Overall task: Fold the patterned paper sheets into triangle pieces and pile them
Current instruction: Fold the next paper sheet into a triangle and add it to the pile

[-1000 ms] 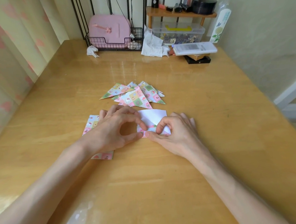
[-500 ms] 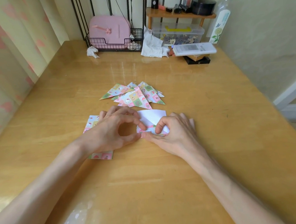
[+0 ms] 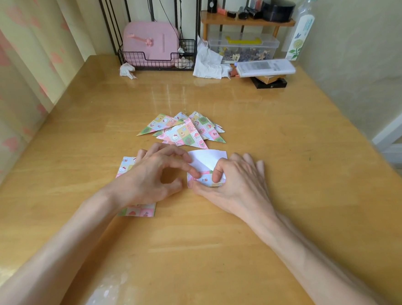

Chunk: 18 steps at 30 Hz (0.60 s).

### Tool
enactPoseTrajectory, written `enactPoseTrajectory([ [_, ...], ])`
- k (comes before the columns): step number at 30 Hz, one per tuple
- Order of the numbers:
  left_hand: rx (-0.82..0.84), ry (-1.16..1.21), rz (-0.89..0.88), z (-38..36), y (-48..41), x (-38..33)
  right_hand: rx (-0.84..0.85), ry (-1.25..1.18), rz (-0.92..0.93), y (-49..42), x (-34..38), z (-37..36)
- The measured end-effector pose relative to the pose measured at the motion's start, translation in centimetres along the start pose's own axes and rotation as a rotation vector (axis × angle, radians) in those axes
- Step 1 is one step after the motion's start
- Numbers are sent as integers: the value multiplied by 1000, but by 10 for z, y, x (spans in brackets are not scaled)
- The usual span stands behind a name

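My right hand (image 3: 235,181) pinches the near edge of the paper sheet (image 3: 207,157) with thumb and bent pointer finger. My left hand (image 3: 149,179) is curled, its pointer tip pushing on the sheet. The triangle pile (image 3: 182,132) lies just past my fingers.

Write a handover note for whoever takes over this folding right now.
The left hand presses its index fingertip on the sheet being folded, which lies white side up. The right hand pinches that sheet's near edge, folded over. Done: several triangles lie in the pile beyond the hands. To do: finish this fold, pile it, then fold the flat sheets under the left hand.
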<state>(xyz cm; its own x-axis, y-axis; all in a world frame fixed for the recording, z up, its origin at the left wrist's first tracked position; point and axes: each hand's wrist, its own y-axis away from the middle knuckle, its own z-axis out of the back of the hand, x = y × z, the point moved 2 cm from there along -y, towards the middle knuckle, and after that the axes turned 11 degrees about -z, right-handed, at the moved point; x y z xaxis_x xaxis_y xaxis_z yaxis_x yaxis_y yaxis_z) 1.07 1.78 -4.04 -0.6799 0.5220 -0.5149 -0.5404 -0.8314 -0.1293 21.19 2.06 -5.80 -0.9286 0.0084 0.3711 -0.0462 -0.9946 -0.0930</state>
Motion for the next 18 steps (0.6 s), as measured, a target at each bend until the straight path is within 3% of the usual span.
enactPoseTrajectory([
  [18, 34, -23, -40, 1, 3, 2, 94, -166, 14, -8, -6, -4],
])
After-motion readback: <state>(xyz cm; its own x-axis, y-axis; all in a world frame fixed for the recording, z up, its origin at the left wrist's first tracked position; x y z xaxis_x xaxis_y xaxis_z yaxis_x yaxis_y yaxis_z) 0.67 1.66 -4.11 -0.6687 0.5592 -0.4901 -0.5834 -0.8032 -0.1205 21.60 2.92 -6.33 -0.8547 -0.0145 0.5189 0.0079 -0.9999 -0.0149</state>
